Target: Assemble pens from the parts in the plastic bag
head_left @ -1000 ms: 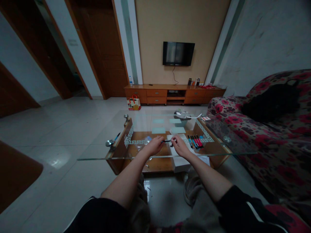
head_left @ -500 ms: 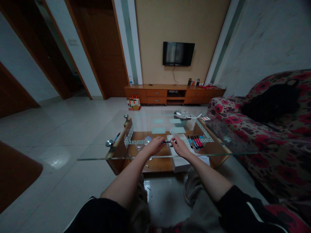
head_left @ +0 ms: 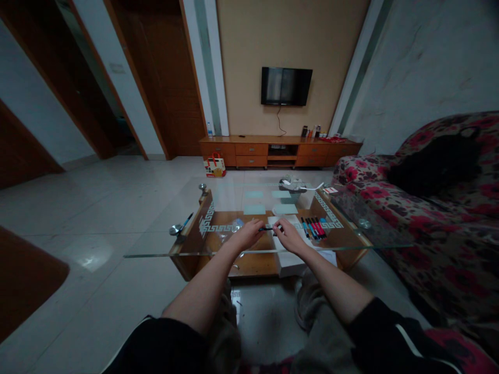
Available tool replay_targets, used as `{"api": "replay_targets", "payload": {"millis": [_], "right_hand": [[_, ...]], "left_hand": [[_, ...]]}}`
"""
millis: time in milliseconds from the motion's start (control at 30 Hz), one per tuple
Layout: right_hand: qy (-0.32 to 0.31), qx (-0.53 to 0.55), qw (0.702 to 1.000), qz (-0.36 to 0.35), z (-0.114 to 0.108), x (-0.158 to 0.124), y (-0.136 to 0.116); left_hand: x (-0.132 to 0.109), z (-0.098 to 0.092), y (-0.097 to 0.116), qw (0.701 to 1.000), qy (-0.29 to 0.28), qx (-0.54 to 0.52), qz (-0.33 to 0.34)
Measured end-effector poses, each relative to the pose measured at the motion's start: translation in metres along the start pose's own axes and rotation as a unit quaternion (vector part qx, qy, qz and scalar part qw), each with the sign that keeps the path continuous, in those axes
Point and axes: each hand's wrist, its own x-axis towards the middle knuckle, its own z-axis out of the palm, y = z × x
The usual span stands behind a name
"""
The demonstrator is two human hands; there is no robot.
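Note:
Above the glass table (head_left: 156, 244), my left hand (head_left: 250, 234) and my right hand (head_left: 287, 235) meet around a dark pen (head_left: 267, 228). Fingers of the left hand are closed on one end of it; those of the right pinch the other end. The pen lies level between them, and its tips are hidden by my fingers. Several pens (head_left: 313, 227) with black, blue and red parts lie in a row to the right of my right hand. Another pen (head_left: 187, 222) rests alone near the table's left side.
Below the glass, a white box (head_left: 290, 266) and clear plastic wrapping (head_left: 226, 234) sit on the wooden shelf. A basket (head_left: 292, 187) stands toward the far side. Beyond are a TV cabinet (head_left: 251, 149) and a paper bag (head_left: 214, 166); a flowered sofa (head_left: 440, 223) is at right.
Both hands keep their hold on the pen in nearly the same place. My right hand has shifted very slightly to the left.

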Motion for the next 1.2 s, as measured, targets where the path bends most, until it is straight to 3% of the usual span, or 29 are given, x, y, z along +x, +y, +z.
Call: {"api": "replay_targets", "payload": {"millis": [1200], "right_hand": [[-0.022,-0.006,0.999,-0.024,-0.0013,-0.0003,-0.0035]], "left_hand": [[-0.0007,0.0001,-0.0003,1.000,-0.006,0.010,-0.006]]}}
